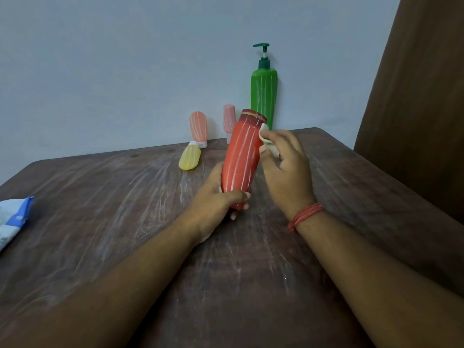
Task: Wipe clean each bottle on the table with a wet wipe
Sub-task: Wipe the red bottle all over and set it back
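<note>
My left hand (pixel 216 199) grips the lower end of a red bottle (pixel 242 159) streaked with white lines, tilted up above the table's middle. My right hand (pixel 285 164) pinches a crumpled white wet wipe (pixel 270 143) against the bottle's upper right side, near its dark red cap. At the back stand a tall green pump bottle (pixel 264 94), an orange-pink small bottle (pixel 198 128) and a pink small bottle (pixel 229 119). A yellow small bottle (pixel 189 157) lies on its side in front of the orange-pink one.
The dark wooden table (pixel 125 209) is smeared with white streaks. A blue and white wet wipe pack (pixel 13 219) lies at the left edge. A grey wall runs behind the bottles, and a brown panel (pixel 414 109) rises at the right.
</note>
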Demonstrator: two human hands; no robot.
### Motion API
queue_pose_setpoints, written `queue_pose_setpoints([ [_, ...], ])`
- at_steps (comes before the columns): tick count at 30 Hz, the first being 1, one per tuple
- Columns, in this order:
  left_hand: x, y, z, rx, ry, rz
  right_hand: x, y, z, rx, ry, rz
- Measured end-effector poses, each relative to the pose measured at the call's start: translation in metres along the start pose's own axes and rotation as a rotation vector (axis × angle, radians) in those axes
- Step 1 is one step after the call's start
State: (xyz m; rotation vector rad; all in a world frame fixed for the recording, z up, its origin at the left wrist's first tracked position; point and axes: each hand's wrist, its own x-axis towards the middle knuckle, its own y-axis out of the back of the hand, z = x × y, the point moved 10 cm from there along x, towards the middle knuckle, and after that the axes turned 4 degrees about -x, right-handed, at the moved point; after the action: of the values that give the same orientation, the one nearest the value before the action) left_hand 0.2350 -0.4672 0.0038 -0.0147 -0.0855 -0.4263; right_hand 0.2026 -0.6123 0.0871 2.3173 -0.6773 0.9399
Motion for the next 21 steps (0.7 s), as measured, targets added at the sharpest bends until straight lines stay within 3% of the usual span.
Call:
queue_pose_setpoints([
  [13, 0.001, 0.005, 0.001, -0.077, -0.003, 0.053, -0.004, -0.004, -0.007, 0.042, 0.044, -0.036],
  [18, -0.001, -0.004, 0.002, -0.041, 0.015, -0.022, 0.003, 0.015, 0.010, 0.069, -0.064, 0.112],
  [21, -0.001, -0.003, 0.003, -0.032, 0.011, -0.004, 0.000, 0.011, 0.004, 0.039, -0.013, 0.083],
])
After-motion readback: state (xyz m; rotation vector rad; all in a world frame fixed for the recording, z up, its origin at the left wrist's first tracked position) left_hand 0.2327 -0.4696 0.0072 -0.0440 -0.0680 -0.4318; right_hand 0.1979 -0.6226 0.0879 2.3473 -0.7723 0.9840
